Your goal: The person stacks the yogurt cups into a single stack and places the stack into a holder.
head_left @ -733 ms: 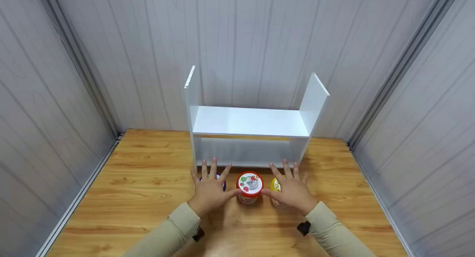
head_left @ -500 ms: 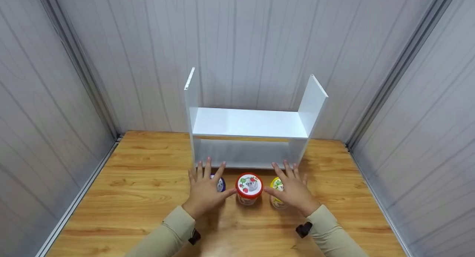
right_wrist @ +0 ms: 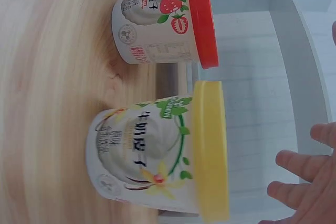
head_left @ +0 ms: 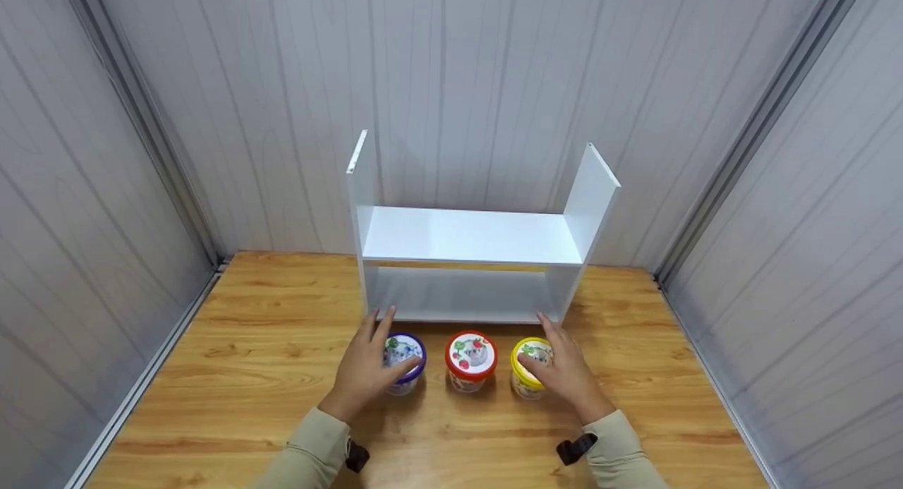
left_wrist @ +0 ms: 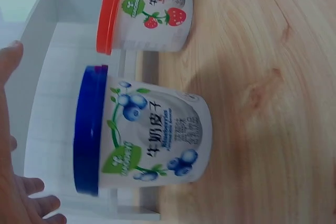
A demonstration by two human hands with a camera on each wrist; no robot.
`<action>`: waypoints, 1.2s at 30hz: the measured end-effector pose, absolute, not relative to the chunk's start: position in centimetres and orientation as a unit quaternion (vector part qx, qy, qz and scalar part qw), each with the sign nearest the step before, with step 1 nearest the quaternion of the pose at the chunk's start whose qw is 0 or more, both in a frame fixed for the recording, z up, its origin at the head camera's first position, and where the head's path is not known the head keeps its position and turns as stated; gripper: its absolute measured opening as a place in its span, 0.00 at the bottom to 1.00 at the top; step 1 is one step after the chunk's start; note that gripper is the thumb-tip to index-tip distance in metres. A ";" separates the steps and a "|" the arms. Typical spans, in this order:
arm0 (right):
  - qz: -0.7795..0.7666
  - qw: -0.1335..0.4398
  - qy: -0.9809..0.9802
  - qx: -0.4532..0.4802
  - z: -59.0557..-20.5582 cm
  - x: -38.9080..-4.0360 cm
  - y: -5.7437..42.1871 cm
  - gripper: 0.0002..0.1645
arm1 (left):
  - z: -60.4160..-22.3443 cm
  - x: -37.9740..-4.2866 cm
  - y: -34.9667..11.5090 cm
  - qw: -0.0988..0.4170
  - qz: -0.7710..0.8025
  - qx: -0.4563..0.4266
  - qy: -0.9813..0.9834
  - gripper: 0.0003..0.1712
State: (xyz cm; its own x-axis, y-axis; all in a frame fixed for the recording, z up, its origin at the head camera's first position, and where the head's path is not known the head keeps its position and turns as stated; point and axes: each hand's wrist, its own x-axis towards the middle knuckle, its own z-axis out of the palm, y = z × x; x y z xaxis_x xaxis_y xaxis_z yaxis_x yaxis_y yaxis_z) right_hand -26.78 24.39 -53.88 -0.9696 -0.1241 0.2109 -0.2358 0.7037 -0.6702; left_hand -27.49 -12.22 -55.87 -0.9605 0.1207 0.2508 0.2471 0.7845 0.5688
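Clearly “牛奶皮子”, “Blueberries” on the blue-lidded tub (left_wrist: 152, 135) — left grip (head_left: 361, 371), right grip (head_left: 568, 376) loose, empty.

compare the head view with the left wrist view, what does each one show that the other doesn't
Only the head view shows the yellow lid, the left sleeve and the right sleeve.

Only the left wrist view shows the lettering on the side of the blue-lidded tub large enough to read, including the word "Blueberries".

Both show that tub, the red-lidded tub, the white shelf, the wooden table and the left grip.
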 end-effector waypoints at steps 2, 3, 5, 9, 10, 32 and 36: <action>0.384 0.087 -0.914 0.101 -54.3 -26.7 24.6 0.54 | -56.2 -27.4 -12.4 0.096 -0.330 -0.094 -0.934 0.63; 0.389 0.092 -0.911 0.104 -54.5 -26.7 24.7 0.54 | -56.3 -27.3 -12.5 0.094 -0.338 -0.093 -0.932 0.62; 0.399 0.103 -0.904 0.109 -55.0 -26.6 24.8 0.55 | -56.6 -27.1 -12.8 0.094 -0.355 -0.097 -0.925 0.62; 0.417 0.115 -0.895 0.107 -55.8 -26.5 25.2 0.54 | -57.3 -26.7 -13.2 0.097 -0.386 -0.109 -0.911 0.62; 0.419 0.117 -0.894 0.104 -56.0 -26.4 25.3 0.54 | -57.5 -26.7 -13.3 0.098 -0.393 -0.112 -0.908 0.62; 0.508 0.113 -0.853 0.048 -58.7 -26.5 27.1 0.51 | -61.5 -26.7 -14.3 0.007 -0.564 -0.072 -0.823 0.69; 0.517 0.093 -0.850 0.039 -59.4 -26.4 27.4 0.53 | -62.7 -26.5 -14.5 0.007 -0.579 -0.074 -0.812 0.68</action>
State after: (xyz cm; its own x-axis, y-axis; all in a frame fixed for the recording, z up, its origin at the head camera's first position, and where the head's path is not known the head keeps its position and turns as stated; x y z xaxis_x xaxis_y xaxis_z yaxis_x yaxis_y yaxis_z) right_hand -26.35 27.36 -59.43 -0.9796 0.0306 0.1988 -0.1624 0.4628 -0.8715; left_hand -26.50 -14.45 -62.66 -0.9889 0.1127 0.0964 0.1278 0.3186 0.9392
